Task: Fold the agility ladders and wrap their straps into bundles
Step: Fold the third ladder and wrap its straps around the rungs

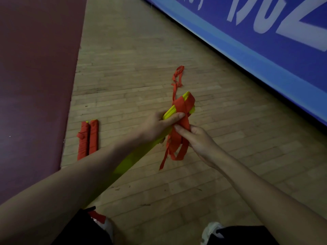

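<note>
Folded yellow ladder [138, 157] gripped by left hand [157, 125], held right of maroon mat [35, 85]. Red strap [184, 107] wound round ladder end; loose loops pinched by right hand [201, 140]. Two wrapped bundles [88, 138] laid just beside mat.

- Rung stack [136, 158]: flat yellow-green slats folded together, held clear of the floor, slanting from 7 o'clock up to 1 o'clock.
- Red strap [184, 106]: crossed turns bind the stack's 1 o'clock end; loose loops hang toward 6 o'clock, and a tail trails to 12 o'clock.
- Wrapped bundles [92, 137]: two, fully red-wound, touching side by side on the floor at the stack's 9 o'clock.
</note>
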